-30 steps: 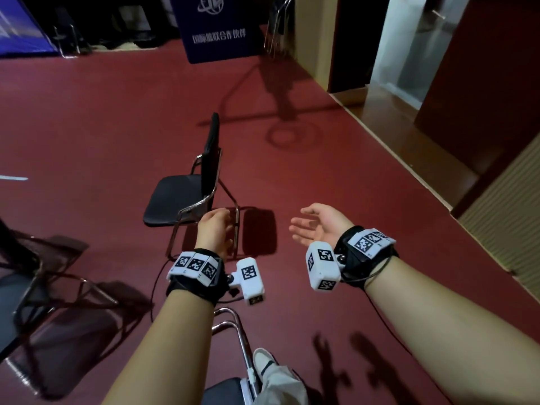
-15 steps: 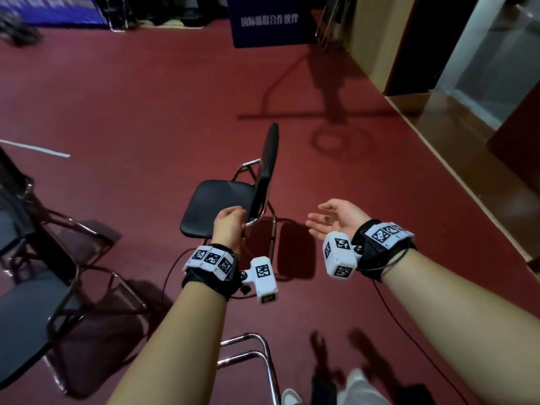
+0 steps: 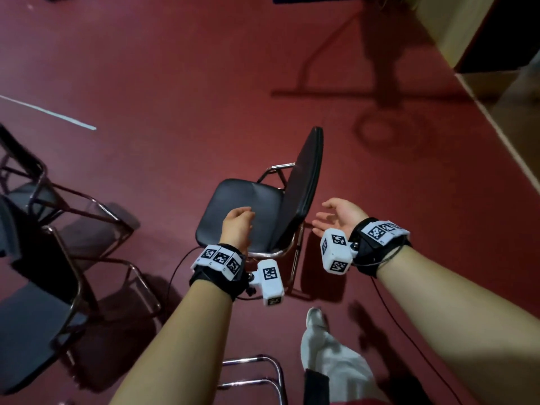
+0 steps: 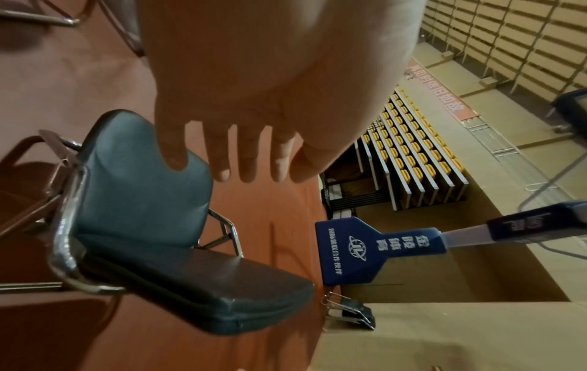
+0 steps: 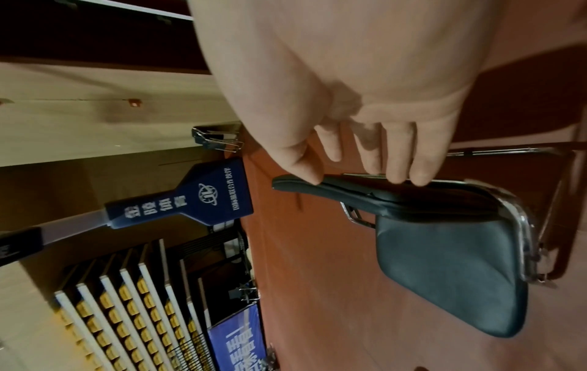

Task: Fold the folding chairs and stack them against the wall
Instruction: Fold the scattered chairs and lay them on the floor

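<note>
A folding chair with a black padded seat (image 3: 239,206) and a raised black backrest (image 3: 305,185) stands unfolded on the red floor, on a chrome frame (image 3: 271,254). My left hand (image 3: 238,225) hovers over the seat's near edge, and in the left wrist view its fingers (image 4: 247,163) hang relaxed and hold nothing. To the right of the backrest my right hand (image 3: 336,214) is open, palm turned towards the chair. The right wrist view has its fingers (image 5: 394,160) loose beside the backrest's edge (image 5: 381,198); contact is not clear.
More unfolded chairs (image 3: 43,258) crowd the left side. Another chrome frame (image 3: 257,372) and my leg and shoe (image 3: 315,317) are at the bottom. A wall corner (image 3: 455,33) rises at the upper right. Folded chairs (image 4: 349,313) lean on a wall beside a blue stand (image 4: 374,251).
I have come closer and the chair now sits between my hands. My left hand moved from beside the backrest to above the seat. The right hand stays open.
</note>
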Available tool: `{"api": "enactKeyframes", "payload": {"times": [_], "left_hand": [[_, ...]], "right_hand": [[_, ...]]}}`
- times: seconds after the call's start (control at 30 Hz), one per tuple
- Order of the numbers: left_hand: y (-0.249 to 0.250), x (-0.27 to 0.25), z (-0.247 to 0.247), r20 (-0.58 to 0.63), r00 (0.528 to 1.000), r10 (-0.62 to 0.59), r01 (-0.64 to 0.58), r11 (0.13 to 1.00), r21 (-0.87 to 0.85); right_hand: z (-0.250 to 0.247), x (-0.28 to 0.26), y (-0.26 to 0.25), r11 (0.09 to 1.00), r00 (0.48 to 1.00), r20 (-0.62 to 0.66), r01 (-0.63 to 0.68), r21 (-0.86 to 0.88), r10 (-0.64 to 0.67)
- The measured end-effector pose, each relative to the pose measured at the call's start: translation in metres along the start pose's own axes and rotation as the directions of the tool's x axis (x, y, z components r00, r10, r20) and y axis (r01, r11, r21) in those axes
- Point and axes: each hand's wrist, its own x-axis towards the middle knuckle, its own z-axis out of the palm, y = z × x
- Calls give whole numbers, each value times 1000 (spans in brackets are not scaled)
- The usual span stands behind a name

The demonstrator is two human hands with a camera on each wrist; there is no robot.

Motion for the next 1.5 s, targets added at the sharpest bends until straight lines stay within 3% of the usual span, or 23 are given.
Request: {"api": "enactKeyframes", "payload": {"times": [0.2,0.33,0.53,0.8,0.9,1.07,1.27,1.5], "left_hand": [[37,69,22,-48,998,-52,52,999,6],[56,100,33,-36,997,-73,75,996,52],[81,141,50,77,991,-111,100,987,129],[112,197,62,266,957,-114,30,954,299],[114,203,60,318,939,-135,15,936,353],[118,196,57,363,920,-148,4,929,371],[117,171,43,344,929,-138,2,930,367],[101,149,3,284,948,-141,37,939,342]], "right_hand": [[30,66,-51,988,994,-112,-30,-150,13],[40,102,-72,985,986,-164,-55,-161,28],[48,128,-87,990,975,-218,-78,-119,50],[44,176,-66,985,942,-333,-96,-143,44],[25,205,-52,978,936,-352,-89,-189,17],[49,142,-67,954,925,-378,-135,-269,24],[50,141,-57,867,936,-322,-37,-497,-144],[89,152,-51,894,972,-190,40,-447,-138]]}}
